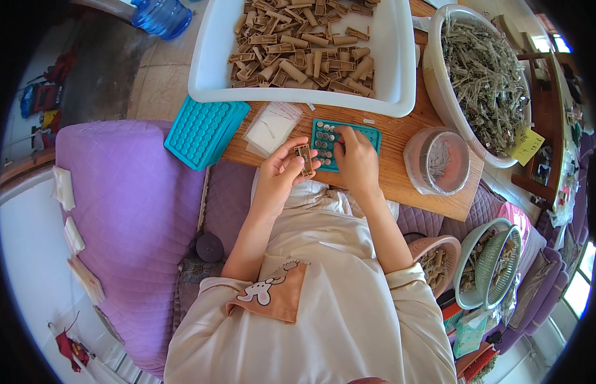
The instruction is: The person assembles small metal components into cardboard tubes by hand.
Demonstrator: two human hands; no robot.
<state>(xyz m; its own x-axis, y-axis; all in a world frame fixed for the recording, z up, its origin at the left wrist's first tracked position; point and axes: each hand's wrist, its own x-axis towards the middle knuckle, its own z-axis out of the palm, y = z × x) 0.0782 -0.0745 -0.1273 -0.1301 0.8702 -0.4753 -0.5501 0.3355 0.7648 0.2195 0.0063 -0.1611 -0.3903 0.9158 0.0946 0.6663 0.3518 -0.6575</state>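
My left hand (280, 174) is closed around a small brown plastic housing (304, 152), its hollow side turned up, just left of a teal tray. The teal tray (368, 133) has rows of round pockets, and several small round silvery pieces (321, 135) sit in its left part. Over the middle of this tray is my right hand (360, 160), fingertips brought together and pointing down at the pieces. Whatever lies between those fingertips is hidden.
A white bin (400, 96) heaped with brown housings (291, 67) stands beyond the tray. Stacked teal trays (205, 131) and clear plastic bags (272, 128) lie left. Rightward are a bag-lined round tub (411, 160) and a large basin (437, 96) of metal strips. Baskets (487, 281) stand beside me.
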